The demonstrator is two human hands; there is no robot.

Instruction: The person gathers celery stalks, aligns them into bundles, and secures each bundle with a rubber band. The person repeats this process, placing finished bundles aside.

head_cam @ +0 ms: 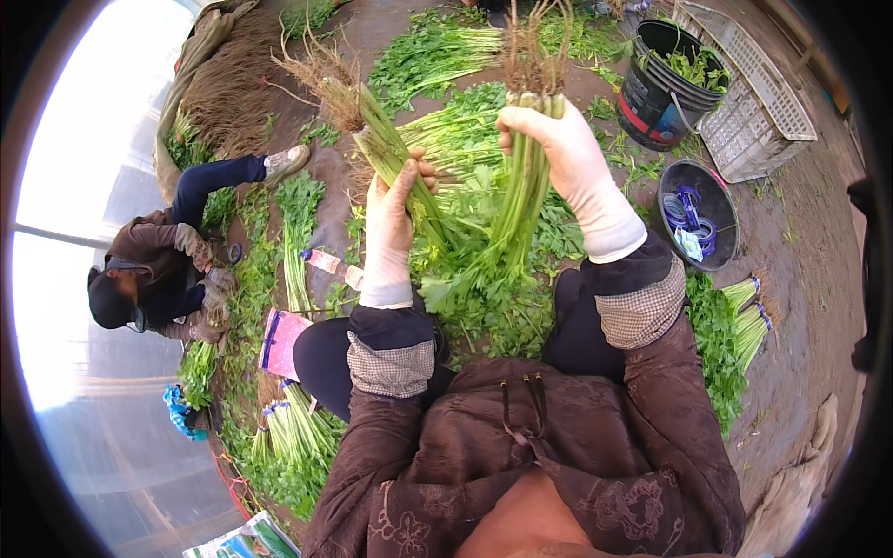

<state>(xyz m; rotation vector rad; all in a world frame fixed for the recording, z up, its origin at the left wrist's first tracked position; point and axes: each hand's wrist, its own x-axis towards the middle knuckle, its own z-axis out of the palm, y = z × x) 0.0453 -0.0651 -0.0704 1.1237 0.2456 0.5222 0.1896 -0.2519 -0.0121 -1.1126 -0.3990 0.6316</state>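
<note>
In the head view, my left hand (pixel 394 216), in a pale glove with bare fingertips, is closed around thick celery stalks (pixel 384 150) whose brown roots point up and left. My right hand (pixel 558 153), gloved too, grips several rooted celery stalks (pixel 520 202) just below the roots, which point to the top of the picture. The leaves of both bunches hang down and meet between my forearms. Beneath and behind them, loose celery (pixel 453 132) lies spread over the ground in front of me.
A co-worker (pixel 157 272) sits at the left. Tied celery bundles lie at lower left (pixel 286 425) and right (pixel 750 317). A black bucket (pixel 631 104) with greens, a white plastic crate (pixel 739 143) and a dark basin (pixel 725 244) holding tape rolls (pixel 704 234) stand at upper right.
</note>
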